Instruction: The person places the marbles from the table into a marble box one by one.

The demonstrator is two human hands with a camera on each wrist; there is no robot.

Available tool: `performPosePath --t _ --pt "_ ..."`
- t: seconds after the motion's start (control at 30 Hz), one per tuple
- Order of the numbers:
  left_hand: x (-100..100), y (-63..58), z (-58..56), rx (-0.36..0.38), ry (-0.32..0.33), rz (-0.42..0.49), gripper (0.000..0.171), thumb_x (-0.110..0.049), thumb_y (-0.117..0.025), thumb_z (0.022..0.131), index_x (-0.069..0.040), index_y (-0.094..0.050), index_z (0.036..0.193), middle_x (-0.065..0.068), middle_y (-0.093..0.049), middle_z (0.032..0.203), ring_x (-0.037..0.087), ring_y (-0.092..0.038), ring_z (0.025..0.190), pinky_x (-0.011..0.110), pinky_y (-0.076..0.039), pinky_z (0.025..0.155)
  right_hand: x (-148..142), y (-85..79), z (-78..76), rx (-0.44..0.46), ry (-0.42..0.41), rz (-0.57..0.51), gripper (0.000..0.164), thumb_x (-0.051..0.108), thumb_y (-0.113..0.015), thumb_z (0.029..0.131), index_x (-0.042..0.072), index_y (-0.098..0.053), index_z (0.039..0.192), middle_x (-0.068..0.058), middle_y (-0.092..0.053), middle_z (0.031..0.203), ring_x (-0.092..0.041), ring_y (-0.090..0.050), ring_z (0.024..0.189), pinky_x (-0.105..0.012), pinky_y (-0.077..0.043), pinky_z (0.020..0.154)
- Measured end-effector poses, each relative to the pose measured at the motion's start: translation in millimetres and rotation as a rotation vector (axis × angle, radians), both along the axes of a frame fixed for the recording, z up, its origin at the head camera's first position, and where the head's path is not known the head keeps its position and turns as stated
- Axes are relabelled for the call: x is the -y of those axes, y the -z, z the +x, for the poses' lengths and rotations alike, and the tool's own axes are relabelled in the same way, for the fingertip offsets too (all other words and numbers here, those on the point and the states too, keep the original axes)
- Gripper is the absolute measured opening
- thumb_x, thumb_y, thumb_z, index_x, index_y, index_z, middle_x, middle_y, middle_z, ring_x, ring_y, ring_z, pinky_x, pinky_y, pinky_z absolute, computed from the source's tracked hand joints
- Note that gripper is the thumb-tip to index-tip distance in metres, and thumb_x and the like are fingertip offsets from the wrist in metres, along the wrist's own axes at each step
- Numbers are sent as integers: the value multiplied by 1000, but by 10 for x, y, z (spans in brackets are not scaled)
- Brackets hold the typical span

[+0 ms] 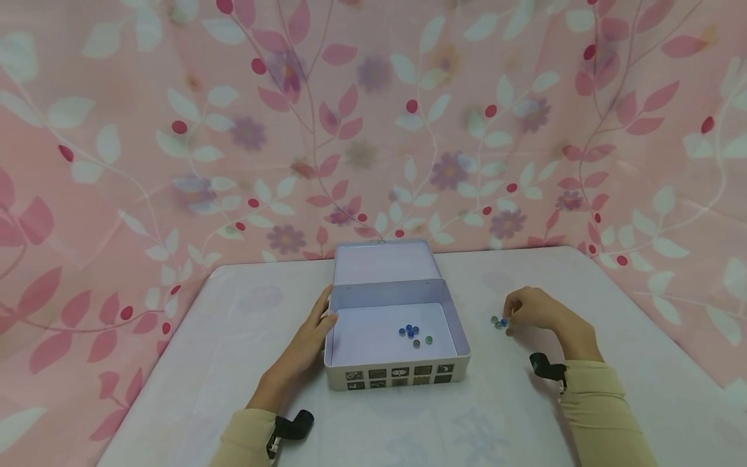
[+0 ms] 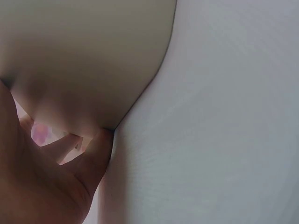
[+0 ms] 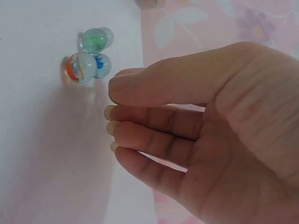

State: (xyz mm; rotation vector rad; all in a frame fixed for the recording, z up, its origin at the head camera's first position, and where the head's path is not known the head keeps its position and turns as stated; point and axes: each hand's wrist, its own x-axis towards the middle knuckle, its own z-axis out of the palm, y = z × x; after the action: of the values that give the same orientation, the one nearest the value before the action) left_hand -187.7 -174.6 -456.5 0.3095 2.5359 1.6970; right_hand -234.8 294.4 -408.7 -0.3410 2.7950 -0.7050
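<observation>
My left hand point(image 1: 309, 340) grips the left wall of an open white tin box point(image 1: 397, 371), the thumb at its rim and the other fingers along the outside; in the left wrist view its thumb point(image 2: 96, 149) meets the box's edge. Several glass marbles point(image 1: 410, 331), mostly blue, lie on the box floor. To the right of the box my right hand point(image 1: 537, 309) is low over the table beside a small cluster of marbles point(image 3: 95, 41), greenish, blue and orange. Its thumb lies against the index finger, the others loosely bent, with no marble visible between them.
The box's hinged lid point(image 1: 385, 263) is raised and leans back toward the curtain. A white cloth covers the table point(image 1: 262, 318). Behind it hangs a pink floral curtain point(image 1: 373, 130). Each wrist carries a black camera mount point(image 1: 547, 367).
</observation>
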Motion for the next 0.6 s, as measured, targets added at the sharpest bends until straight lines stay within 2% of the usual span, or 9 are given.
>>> performPosePath --t 0.3,0.43,0.6 --pt "-4 -6 6 5 -2 6 57 -44 -40 106 -58 -9 151 7 -19 166 39 -27 150 65 -29 114 94 -129 -9 -128 -64 1 8 4 -64 84 5 -69 90 -6 -61 84 -19 -52 77 -31 -44 65" --pt "-1 -2 5 2 1 2 58 -42 -40 107 -53 -9 154 8 -18 166 39 -27 150 66 -29 114 163 -171 -21 -166 -67 0 11 4 -63 85 4 -70 94 -6 -62 85 -19 -53 78 -31 -45 66" --pt "4 -8 16 -1 -2 -3 58 -49 -40 105 -55 -8 153 7 -18 166 39 -27 150 66 -29 114 237 -196 -38 -234 -81 -32 12 3 -63 86 4 -72 95 -4 -64 83 -18 -54 78 -32 -47 69"
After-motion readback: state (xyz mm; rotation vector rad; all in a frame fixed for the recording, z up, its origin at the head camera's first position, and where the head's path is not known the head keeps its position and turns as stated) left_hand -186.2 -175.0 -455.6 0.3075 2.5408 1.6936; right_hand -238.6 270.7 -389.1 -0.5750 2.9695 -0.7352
